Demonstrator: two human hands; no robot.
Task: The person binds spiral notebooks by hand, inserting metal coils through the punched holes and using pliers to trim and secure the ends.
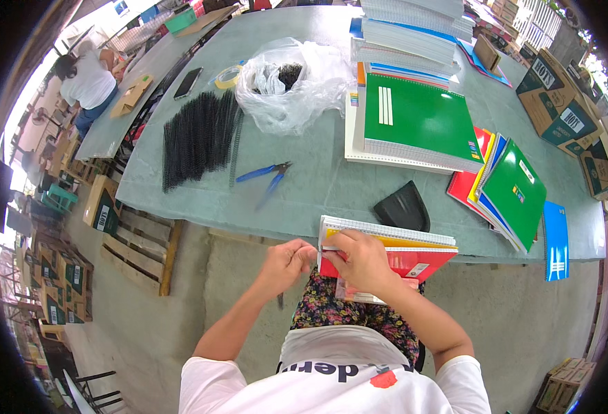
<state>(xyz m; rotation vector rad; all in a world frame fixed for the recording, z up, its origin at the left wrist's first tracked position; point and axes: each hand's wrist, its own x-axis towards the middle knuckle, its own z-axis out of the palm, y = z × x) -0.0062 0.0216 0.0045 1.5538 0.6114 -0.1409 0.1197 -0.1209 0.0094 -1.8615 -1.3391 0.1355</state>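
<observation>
My right hand [360, 261] grips a red-covered notebook [428, 261] at the table's near edge, its fingers closed over the left end. A yellow sheet or cover and white pages with punched holes show behind the red cover. Just left of that end, my left hand [291, 263] has its fingers pinched together close to the notebook's edge. Whatever they hold is too small to make out. Beyond the notebook lies a black wedge-shaped piece [404, 207]. Blue-handled cutters [266, 178] rest farther left, beside a row of black spiral binding coils [200, 138].
A tall stack of green-covered notebooks [421, 114] stands at the back right, with fanned notebooks [514, 193] beside it. A blue notebook [555, 241] overhangs the table edge. A clear plastic bag [290, 83], tape roll [228, 77] and phone [188, 83] lie farther back. A person [88, 83] works far left.
</observation>
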